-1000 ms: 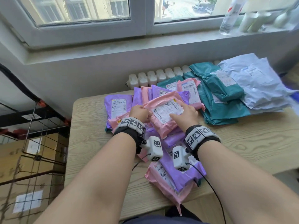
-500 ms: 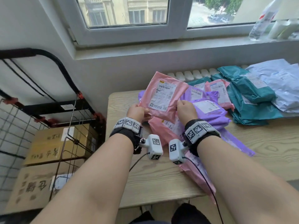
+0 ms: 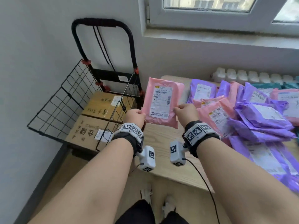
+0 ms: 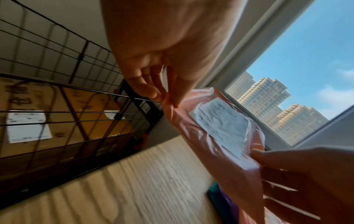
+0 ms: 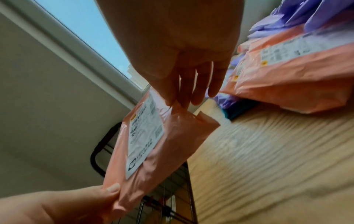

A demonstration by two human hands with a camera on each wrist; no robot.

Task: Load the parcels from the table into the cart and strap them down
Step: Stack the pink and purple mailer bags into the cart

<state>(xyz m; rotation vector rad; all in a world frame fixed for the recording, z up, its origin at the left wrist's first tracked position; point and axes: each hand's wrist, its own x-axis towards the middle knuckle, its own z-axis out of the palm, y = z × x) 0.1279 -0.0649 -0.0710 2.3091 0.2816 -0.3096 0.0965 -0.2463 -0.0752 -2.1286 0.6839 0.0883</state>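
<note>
A pink parcel (image 3: 163,101) with a white label hangs above the left end of the wooden table (image 3: 163,151), between both hands. My left hand (image 3: 135,116) pinches its lower left edge; the left wrist view shows thumb and fingers (image 4: 145,89) pressed on the pink film (image 4: 220,151). My right hand (image 3: 185,111) pinches the parcel's right edge, seen up close as fingers (image 5: 184,94) on the parcel (image 5: 153,145). The black wire cart (image 3: 68,101) stands on the floor left of the table, with brown cardboard boxes (image 3: 97,120) inside. More pink and purple parcels (image 3: 252,117) are heaped on the table.
The cart's black handle (image 3: 103,23) rises against the grey wall, with dark cords (image 3: 102,46) hanging from it. Teal parcels (image 3: 273,85) and a white radiator (image 3: 239,75) sit at the table's back under the window. My feet are on the floor below.
Both hands lifted the pink parcel off the heap and carried it left to the table's end beside the cart. My head turned left, so the cart is now fully in view.
</note>
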